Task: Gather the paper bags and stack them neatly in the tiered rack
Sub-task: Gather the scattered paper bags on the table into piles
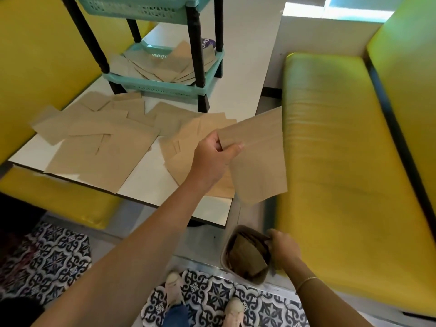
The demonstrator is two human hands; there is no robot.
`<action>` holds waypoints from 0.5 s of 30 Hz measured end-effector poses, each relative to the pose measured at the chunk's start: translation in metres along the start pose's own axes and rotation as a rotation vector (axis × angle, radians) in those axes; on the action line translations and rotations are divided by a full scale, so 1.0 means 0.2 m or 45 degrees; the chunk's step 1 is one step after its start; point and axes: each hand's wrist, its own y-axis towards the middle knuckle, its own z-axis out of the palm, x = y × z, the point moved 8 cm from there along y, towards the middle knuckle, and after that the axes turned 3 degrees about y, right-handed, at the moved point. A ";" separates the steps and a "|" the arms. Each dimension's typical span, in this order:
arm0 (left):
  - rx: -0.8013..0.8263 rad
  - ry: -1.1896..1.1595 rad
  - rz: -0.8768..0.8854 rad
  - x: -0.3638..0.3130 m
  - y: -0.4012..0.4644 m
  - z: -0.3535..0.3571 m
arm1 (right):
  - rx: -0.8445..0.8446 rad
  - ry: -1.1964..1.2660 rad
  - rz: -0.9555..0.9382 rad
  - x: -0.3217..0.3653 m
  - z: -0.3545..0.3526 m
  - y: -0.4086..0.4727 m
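One paper bag [258, 159], pinched by the left hand [213, 159] above the desk [238, 74] edge; many loose bags [99, 147] lie flat there, more in the rack [165, 88]'s lower tier. The right hand [284, 247] grips one bin [245, 254].

**Brown paper bags: some in the rack, many loose on the table**

The tiered rack [165, 88] is teal plastic with dark posts and stands at the far end of the white table. Its bottom tier holds a fanned, untidy heap of flat brown bags [162, 67]. In front of the rack, more flat bags [99, 140] lie scattered and overlapping across the table. One bag [257, 156] is lifted above the table's near right corner, pinched at its upper left edge, hanging tilted.
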 end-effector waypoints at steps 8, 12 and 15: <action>0.233 0.510 0.036 0.07 -0.02 0.17 | -0.695 0.931 -0.188 0.10 -0.78 -0.12; 0.388 0.750 0.123 0.10 -0.06 0.31 | -0.764 0.487 -0.531 0.22 -1.04 -0.24; 0.489 0.802 0.099 0.15 -0.08 0.37 | -0.507 0.235 -0.375 0.21 -0.98 -0.18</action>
